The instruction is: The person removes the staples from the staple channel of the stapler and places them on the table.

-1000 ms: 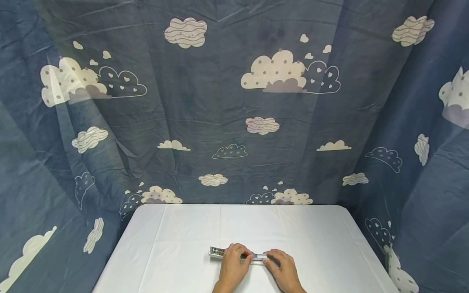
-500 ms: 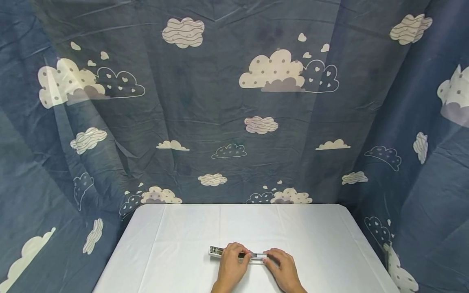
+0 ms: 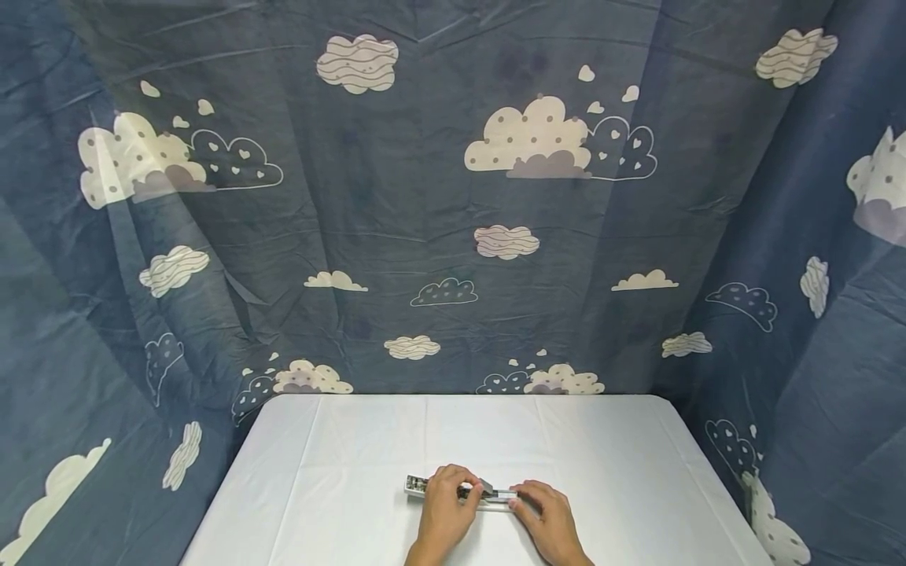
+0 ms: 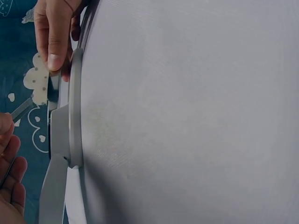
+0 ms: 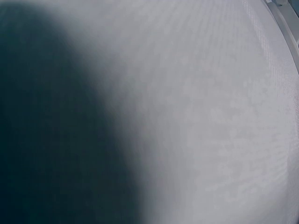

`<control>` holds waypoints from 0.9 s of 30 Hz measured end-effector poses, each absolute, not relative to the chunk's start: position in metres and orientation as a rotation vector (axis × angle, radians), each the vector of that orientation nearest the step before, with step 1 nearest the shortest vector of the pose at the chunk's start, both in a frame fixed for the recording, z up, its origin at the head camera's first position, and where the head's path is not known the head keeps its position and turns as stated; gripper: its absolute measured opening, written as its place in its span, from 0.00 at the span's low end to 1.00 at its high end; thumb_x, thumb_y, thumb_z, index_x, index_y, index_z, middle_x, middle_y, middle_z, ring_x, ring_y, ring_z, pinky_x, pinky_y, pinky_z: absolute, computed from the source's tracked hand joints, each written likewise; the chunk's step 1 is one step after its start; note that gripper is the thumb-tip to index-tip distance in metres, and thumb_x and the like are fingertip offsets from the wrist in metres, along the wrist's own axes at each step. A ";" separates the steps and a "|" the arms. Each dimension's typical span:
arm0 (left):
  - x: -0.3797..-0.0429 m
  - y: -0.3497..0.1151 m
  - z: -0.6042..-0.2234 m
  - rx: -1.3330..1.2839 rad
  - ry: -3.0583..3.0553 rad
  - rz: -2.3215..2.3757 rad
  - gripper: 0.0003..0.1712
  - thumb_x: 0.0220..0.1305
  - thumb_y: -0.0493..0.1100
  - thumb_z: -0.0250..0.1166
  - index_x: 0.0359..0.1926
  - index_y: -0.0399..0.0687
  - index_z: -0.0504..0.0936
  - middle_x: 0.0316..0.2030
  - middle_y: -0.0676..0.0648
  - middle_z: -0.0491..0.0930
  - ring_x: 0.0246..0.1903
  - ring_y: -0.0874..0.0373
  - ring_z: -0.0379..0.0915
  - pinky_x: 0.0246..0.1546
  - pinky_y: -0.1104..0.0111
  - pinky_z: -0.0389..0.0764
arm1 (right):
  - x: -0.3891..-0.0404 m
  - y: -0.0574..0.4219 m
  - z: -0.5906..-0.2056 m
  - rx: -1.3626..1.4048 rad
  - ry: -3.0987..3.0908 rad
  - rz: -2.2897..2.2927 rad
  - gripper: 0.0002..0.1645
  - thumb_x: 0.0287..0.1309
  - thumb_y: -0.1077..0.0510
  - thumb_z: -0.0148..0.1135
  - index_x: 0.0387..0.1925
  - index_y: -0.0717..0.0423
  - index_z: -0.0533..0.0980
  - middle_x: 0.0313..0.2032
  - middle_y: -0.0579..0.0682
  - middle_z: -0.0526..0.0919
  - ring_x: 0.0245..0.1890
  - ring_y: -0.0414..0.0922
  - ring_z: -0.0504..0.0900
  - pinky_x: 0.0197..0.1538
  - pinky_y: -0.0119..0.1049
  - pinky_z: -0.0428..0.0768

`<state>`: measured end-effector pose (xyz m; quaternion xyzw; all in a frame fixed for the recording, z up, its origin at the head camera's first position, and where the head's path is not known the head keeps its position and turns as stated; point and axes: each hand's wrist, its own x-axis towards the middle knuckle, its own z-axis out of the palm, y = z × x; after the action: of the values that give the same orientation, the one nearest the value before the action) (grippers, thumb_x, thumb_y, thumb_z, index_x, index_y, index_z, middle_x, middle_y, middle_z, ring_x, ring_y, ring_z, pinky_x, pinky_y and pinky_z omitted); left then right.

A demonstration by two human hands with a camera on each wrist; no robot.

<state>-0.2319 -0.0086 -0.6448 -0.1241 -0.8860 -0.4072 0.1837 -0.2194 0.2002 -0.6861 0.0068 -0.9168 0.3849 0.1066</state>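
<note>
An opened stapler (image 3: 502,505), with a pale base and dark inner parts, lies across the table in the head view. Its flipped-back top (image 3: 416,485) sticks out left of my left hand (image 3: 446,503). Between thumb and index finger, that hand pinches a small grey strip, apparently a row of staples (image 4: 22,109), held tilted above the stapler. My right hand (image 3: 548,519) grips the stapler's right end between thumb and fingers; the left wrist view shows this hand (image 4: 55,32) at the top. In the right wrist view only a stapler edge (image 5: 285,23) appears at the corner.
A white cloth covers the table (image 3: 340,472). Dark blue curtains (image 3: 382,196) with cloud prints stand behind and on both sides. A dark blurred shape (image 5: 51,130) fills the left of the right wrist view.
My left hand has shifted slightly left and up, and the grey strip in its fingers has lifted and tilted more. The right hand and stapler stay nearly still.
</note>
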 end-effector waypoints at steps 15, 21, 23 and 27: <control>-0.229 -0.033 -0.622 -0.262 -2.425 -1.184 0.05 0.57 0.43 0.76 0.30 0.60 0.88 0.37 0.61 0.86 0.43 0.63 0.79 0.50 0.56 0.77 | -0.221 0.200 -0.688 0.013 -2.697 1.163 0.11 0.58 0.46 0.74 0.44 0.36 0.86 0.51 0.45 0.87 0.60 0.51 0.81 0.69 0.59 0.69; -0.228 -0.044 -0.615 -0.192 -2.399 -1.237 0.07 0.58 0.42 0.76 0.30 0.61 0.87 0.38 0.63 0.85 0.46 0.63 0.78 0.55 0.52 0.76 | -0.221 0.200 -0.688 0.012 -2.703 1.166 0.12 0.58 0.44 0.73 0.44 0.36 0.86 0.51 0.44 0.87 0.60 0.51 0.81 0.68 0.60 0.69; -0.228 -0.050 -0.612 -0.174 -2.391 -1.245 0.07 0.58 0.41 0.76 0.30 0.61 0.87 0.39 0.63 0.84 0.46 0.62 0.79 0.55 0.50 0.76 | -0.222 0.200 -0.688 0.012 -2.707 1.160 0.12 0.58 0.43 0.73 0.44 0.35 0.86 0.51 0.44 0.87 0.60 0.52 0.81 0.68 0.60 0.69; -0.227 -0.061 -0.609 -0.118 -2.371 -1.267 0.07 0.58 0.42 0.76 0.30 0.61 0.87 0.39 0.62 0.85 0.47 0.61 0.79 0.56 0.49 0.75 | -0.222 0.200 -0.689 0.004 -2.711 1.166 0.12 0.59 0.43 0.73 0.44 0.35 0.86 0.52 0.44 0.87 0.61 0.52 0.81 0.69 0.60 0.69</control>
<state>-0.2273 -0.0613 -0.6091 -0.0429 -0.8587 -0.4591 0.2236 -0.2219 0.1999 -0.6890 0.0014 -0.9144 0.3934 0.0949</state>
